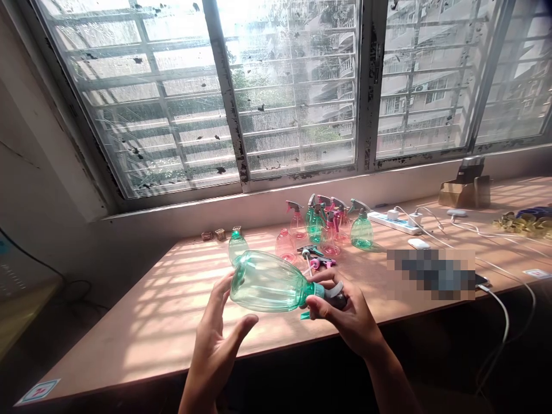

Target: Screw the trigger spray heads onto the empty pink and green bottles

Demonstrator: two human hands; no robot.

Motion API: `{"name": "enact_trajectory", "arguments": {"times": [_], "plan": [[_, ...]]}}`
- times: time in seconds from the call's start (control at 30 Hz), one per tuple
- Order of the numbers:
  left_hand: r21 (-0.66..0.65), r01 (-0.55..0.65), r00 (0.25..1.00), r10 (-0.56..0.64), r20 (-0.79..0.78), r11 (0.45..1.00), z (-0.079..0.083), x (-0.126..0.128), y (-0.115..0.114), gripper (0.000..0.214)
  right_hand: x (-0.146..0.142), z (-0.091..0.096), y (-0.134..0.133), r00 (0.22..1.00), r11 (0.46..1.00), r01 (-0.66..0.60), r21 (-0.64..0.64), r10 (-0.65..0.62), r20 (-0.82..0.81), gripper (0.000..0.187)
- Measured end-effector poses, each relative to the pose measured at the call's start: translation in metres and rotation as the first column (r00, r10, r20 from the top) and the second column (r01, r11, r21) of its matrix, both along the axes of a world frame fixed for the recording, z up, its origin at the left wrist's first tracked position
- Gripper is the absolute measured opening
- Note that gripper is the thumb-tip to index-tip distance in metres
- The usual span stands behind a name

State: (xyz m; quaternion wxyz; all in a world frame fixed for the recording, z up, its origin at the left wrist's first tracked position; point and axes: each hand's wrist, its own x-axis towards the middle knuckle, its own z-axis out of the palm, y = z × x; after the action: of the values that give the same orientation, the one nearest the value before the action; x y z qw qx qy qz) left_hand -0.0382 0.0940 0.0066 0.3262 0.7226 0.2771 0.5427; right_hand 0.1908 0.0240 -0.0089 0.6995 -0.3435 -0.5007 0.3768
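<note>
A clear green spray bottle (pixel 269 282) lies tilted on its side in the air above the table, its base to the left. My right hand (pixel 340 305) is closed around its neck and dark grey spray head. At the base, my left hand (pixel 219 328) has its thumb spread away from the bottle; its fingertips reach behind the base, and I cannot tell how firmly they touch. Behind the held bottle stand a green bottle (pixel 237 246) and a pink bottle (pixel 285 244), both without spray heads. Loose spray heads (pixel 321 263) lie on the table nearby.
Several assembled pink and green spray bottles (pixel 361 230) stand near the window. Rightward are a power strip (pixel 394 221) with white cables, a white case (pixel 418 244) and a blurred-out device (pixel 431 273). Small brown objects (pixel 220 234) sit at the back left. The table's front edge runs below my hands.
</note>
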Motion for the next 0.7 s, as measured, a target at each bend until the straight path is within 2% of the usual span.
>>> {"name": "enact_trajectory", "arguments": {"times": [0.1,0.17,0.27,0.37,0.47,0.6,0.7], "plan": [[-0.027,-0.056,0.998,0.057,0.014,0.998,0.002,0.0,-0.001,0.052,0.001,-0.004,-0.001,0.985,0.995,0.077,0.059,-0.085,0.149,0.032],[-0.039,-0.074,0.997,0.075,0.021,0.997,0.003,0.001,0.0,0.048,0.001,-0.005,0.0,0.979,0.993,0.095,0.071,-0.106,0.174,0.034],[-0.003,-0.032,0.999,0.032,0.02,0.999,0.002,0.003,0.001,0.045,0.001,-0.004,0.004,0.997,0.998,0.053,0.025,-0.055,0.061,0.036],[0.082,-0.001,1.0,0.0,0.016,0.997,-0.002,0.007,0.001,0.054,0.002,-0.001,0.008,0.991,0.998,-0.054,-0.04,0.049,-0.123,0.038],[0.053,0.029,1.0,-0.028,-0.009,0.998,-0.003,0.009,-0.001,0.058,0.002,0.002,0.008,0.984,0.996,-0.06,-0.067,0.048,-0.172,0.038],[-0.05,0.026,1.0,-0.025,0.005,0.998,0.003,0.009,-0.005,0.06,0.003,-0.001,0.004,0.999,0.999,0.043,0.003,-0.043,0.012,0.033],[-0.075,-0.085,0.994,0.09,0.06,0.994,0.012,0.013,-0.011,0.055,0.001,-0.004,0.004,0.965,0.982,0.15,0.111,-0.17,0.198,0.031]]}}
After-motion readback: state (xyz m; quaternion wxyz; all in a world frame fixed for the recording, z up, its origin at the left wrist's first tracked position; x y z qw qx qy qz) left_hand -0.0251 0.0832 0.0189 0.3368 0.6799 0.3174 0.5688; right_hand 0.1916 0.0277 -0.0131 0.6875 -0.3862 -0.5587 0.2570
